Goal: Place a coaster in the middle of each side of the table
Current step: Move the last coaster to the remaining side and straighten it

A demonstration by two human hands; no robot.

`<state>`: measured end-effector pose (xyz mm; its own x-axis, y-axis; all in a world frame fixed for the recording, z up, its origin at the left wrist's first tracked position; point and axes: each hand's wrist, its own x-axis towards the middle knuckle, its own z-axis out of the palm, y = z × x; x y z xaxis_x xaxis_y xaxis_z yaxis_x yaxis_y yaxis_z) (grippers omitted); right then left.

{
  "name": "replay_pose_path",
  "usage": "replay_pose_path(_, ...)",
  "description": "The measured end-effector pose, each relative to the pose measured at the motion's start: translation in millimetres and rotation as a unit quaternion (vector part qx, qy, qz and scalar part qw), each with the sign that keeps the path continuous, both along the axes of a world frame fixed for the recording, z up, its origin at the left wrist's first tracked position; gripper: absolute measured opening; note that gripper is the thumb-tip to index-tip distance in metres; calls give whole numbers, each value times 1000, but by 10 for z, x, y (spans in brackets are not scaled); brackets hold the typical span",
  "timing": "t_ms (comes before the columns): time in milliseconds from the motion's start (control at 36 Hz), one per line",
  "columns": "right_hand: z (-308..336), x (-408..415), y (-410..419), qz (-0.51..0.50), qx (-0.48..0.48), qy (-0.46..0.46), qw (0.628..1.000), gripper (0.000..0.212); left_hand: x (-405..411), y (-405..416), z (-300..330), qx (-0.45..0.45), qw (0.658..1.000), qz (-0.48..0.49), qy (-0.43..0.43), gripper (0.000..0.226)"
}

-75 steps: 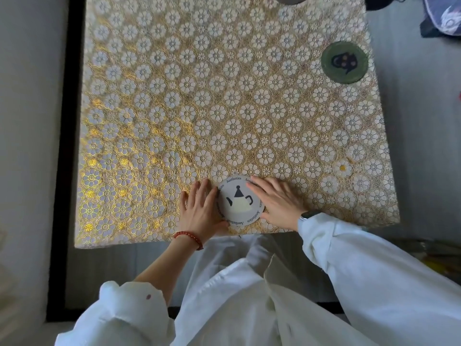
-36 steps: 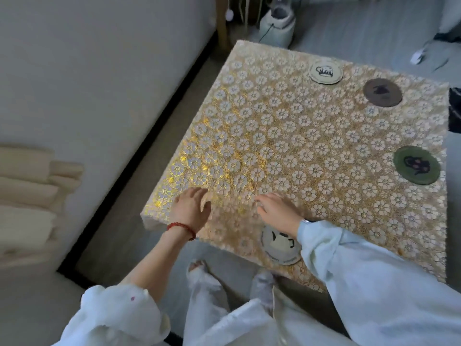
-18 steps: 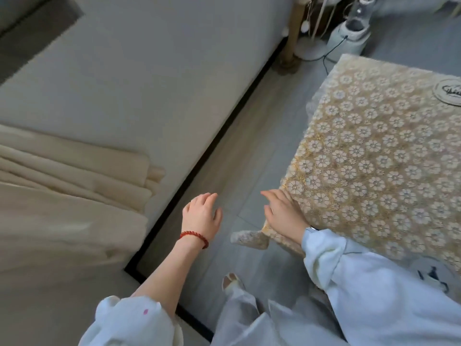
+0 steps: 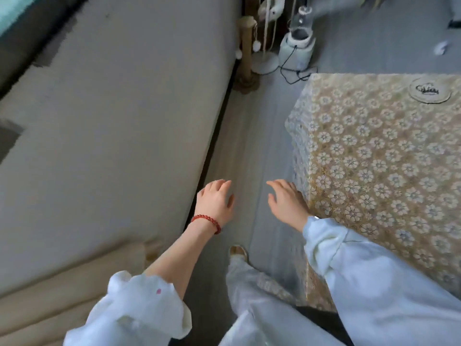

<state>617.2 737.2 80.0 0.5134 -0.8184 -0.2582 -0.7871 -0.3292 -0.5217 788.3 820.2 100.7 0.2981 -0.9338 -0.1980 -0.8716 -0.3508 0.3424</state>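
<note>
1. Here the largest things in my head view are the pale wall on the left and the strip of grey floor (image 4: 252,151) running between it and the table (image 4: 389,171), which fills the right side under a gold lace tablecloth with white flowers.
2. The person's white sleeves and trousers take up the bottom of the view, with one foot (image 4: 238,252) planted on the floor in the gap beside the table's near corner.
3. I judge the step in hand to be a walk around that corner toward the table's wall side, not a placement.
4. A pale appliance (image 4: 298,43) with a black cord stands on the floor beyond the table's far corner, next to a wooden post.
5. The right hand (image 4: 289,203) hovers just beside the tablecloth's hanging edge, fingers spread and relaxed, holding nothing.
6. The left hand (image 4: 215,202), with a red bead bracelet (image 4: 207,222) at the wrist, hangs over the floor, fingers loosely apart and likewise empty.
7. The only coaster (image 4: 429,92) I can see is a round white one with a dark drawing, lying flat near the table's far edge at the upper right, well apart from both hands.
8. No coaster shows along the wall side as far as I can see it, so I reckon the next move calls for fetching one, since both hands are empty, then setting it flat at that side's middle.
</note>
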Motion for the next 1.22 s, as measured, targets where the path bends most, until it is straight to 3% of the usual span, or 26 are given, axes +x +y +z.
replay_pose_path(333,-44,278,-1077,-150,53,-6,987,38,509,-1699,41,60,986,-153,-22,40)
replay_pose_path(556,-86,-193,-1947,-322,33,-4,946,34,-51,-3377,-19,63,938,-340,-19,45)
replay_pose_path(694,-140,-526,-2559,-447,32,-11,894,31,-553,-4385,-123,64,892,-448,-2,46)
replay_pose_path(861,-116,-1014,-3179,-570,16,-24,821,12,-1140,-5369,-238,85,833,-546,-21,46)
replay_pose_path(1083,-12,-1973,-3793,-673,-40,-49,737,21,-2309,-6364,-310,76,765,-638,-44,48)
replay_pose_path(1222,-222,-2815,-4382,-694,-47,-39,717,24,-3187,-6854,-534,74,745,-662,-38,50)
